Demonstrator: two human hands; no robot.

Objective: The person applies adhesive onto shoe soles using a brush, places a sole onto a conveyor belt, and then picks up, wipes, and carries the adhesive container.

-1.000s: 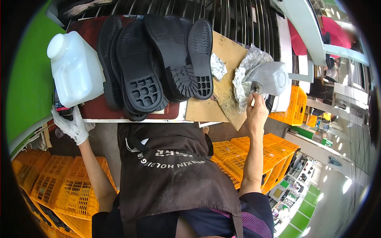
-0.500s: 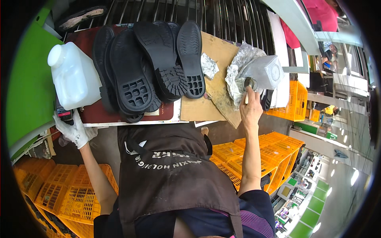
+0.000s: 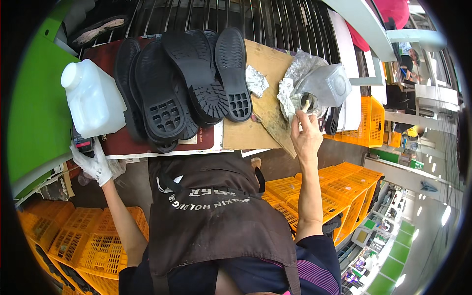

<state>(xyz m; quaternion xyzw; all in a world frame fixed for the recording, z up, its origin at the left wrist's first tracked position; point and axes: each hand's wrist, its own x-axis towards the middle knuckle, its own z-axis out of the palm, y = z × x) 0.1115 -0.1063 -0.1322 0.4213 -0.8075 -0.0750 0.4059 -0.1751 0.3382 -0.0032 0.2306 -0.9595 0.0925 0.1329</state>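
My right hand point(image 3: 307, 137), bare, pinches the pale handle of a brush point(image 3: 306, 106). The brush's far end goes into the round mouth of a clear plastic bottle point(image 3: 330, 86) lying tilted on crumpled, stained plastic film point(image 3: 285, 93); its bristles are hidden. At the left, my left hand point(image 3: 95, 162) wears a white glove, its fingers round a small black device point(image 3: 84, 144) with a red strip, partly under a white plastic jug point(image 3: 93, 101). Between my hands, several black shoe soles point(image 3: 164, 93) lie overlapping, treads up.
The soles rest on dark red board and brown cardboard point(image 3: 246, 137); crumpled foil point(image 3: 256, 81) lies beside them. Metal rollers point(image 3: 265, 24) run behind. Orange crates point(image 3: 339, 191) stand low right, with more crates point(image 3: 93, 241) low left. A green panel point(image 3: 42, 103) borders the left.
My right hand has moved slightly, closer to the bottle's mouth, and the brush reaches further in. My left hand stays at the black device.
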